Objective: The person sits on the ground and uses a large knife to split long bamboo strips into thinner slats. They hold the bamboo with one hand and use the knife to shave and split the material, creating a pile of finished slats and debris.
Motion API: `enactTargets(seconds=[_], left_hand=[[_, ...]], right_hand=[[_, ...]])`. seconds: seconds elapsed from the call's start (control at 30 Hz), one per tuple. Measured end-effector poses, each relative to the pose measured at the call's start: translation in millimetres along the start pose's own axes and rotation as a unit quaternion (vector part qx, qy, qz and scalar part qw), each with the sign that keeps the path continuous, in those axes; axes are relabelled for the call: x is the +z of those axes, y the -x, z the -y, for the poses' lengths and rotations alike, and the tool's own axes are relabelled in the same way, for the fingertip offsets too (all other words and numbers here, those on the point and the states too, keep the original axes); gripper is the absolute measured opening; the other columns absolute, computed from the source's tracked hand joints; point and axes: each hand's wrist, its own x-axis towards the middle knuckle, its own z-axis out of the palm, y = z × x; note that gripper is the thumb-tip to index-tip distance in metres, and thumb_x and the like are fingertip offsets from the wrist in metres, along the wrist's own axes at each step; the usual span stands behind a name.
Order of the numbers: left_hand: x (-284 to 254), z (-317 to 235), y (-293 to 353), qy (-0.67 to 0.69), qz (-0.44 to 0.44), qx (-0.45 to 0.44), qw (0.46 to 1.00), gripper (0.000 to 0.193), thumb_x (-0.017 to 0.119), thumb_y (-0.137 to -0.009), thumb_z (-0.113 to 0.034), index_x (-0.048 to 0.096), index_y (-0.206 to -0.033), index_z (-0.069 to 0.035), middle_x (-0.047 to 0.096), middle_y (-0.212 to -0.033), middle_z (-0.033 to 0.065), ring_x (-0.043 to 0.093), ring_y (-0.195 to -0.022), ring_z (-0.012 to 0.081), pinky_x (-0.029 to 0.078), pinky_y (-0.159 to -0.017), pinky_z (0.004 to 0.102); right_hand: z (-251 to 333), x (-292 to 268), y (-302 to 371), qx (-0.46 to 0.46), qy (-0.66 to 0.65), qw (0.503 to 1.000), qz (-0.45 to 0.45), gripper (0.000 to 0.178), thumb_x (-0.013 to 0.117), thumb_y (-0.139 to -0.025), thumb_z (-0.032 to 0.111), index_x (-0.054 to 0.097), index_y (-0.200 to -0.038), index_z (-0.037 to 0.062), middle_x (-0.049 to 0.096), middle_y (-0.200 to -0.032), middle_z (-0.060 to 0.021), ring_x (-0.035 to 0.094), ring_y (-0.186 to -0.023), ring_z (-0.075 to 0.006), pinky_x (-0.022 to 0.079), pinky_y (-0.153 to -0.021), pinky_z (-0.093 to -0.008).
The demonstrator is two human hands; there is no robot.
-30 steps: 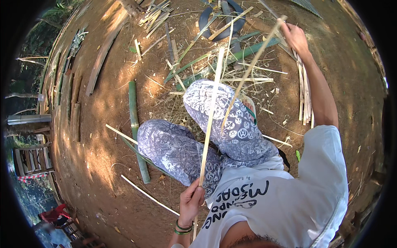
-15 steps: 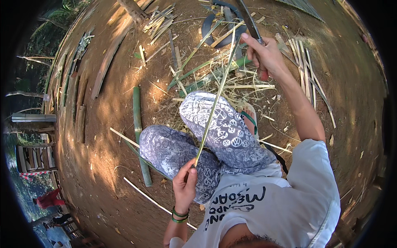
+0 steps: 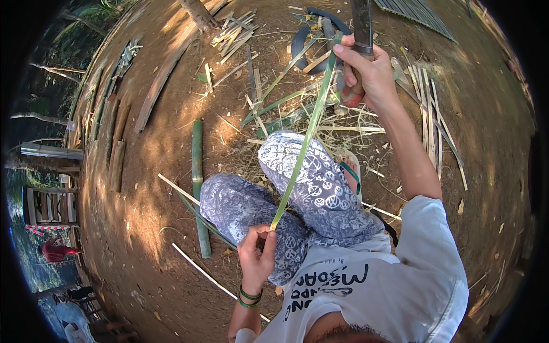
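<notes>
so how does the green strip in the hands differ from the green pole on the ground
The green strip is thin and narrow, while the green pole is thick and rounded. The strip is held between left hand and right hand; the pole lies on the ground. The strip slants; the pole runs nearly straight up the view. Both are long and mainly green.

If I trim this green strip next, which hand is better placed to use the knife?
Probably your right hand: it grips the knife, close to the green strip's far end. Your left hand pinches the near end, without a tool.
</notes>
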Motion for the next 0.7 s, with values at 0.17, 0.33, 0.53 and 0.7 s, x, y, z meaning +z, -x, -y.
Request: enactTargets(seconds=[0.17, 0.33, 0.53, 0.7], left_hand=[[10, -20, -15, 0.117, 0.003, -0.012, 0.993, 0.029, 0.060, -0.100, -0.008, 0.059, -0.125, 0.004, 0.051, -0.071, -0.0036, 0.045, -0.058, 0.0021, 0.036, -0.050, 0.0198], [9, -25, -37, 0.242, 0.094, -0.067, 0.964, 0.041, 0.047, -0.107, -0.013, 0.047, -0.145, 0.001, 0.044, -0.067, -0.0047, 0.039, -0.054, 0.0017, 0.033, -0.047, 0.0187], [11, -40, -62, 0.321, 0.140, -0.133, 0.927, 0.040, 0.037, -0.109, -0.014, 0.044, -0.147, -0.001, 0.038, -0.067, -0.0034, 0.033, -0.053, 0.0043, 0.031, -0.047, 0.0190], [20, -40, -76, 0.359, 0.150, -0.198, 0.900, 0.037, 0.037, -0.109, -0.016, 0.047, -0.142, -0.003, 0.039, -0.067, -0.0028, 0.034, -0.052, 0.0045, 0.030, -0.047, 0.0190]], right_hand=[[23, 9, 6, 0.012, 0.102, 0.994, -0.027, 0.026, 0.074, -0.091, 0.027, 0.067, -0.104, 0.0054, 0.065, -0.070, -0.0032, 0.050, -0.048, -0.0029, 0.029, -0.031, -0.0212], [33, 13, 19, -0.017, 0.170, 0.985, 0.009, 0.041, 0.063, -0.097, 0.044, 0.071, -0.100, 0.0037, 0.056, -0.057, 0.0006, 0.045, -0.045, -0.0026, 0.031, -0.040, -0.0208], [2, -7, 56, 0.000, 0.193, 0.973, 0.123, 0.048, 0.059, -0.099, 0.047, 0.070, -0.095, 0.0003, 0.049, -0.052, 0.0003, 0.045, -0.047, -0.0070, 0.032, -0.046, -0.0264], [-8, -7, 95, -0.027, 0.364, 0.910, 0.198, 0.046, 0.065, -0.094, 0.044, 0.069, -0.091, -0.0018, 0.054, -0.052, -0.0101, 0.055, -0.046, -0.0218, 0.041, -0.048, -0.0359]])
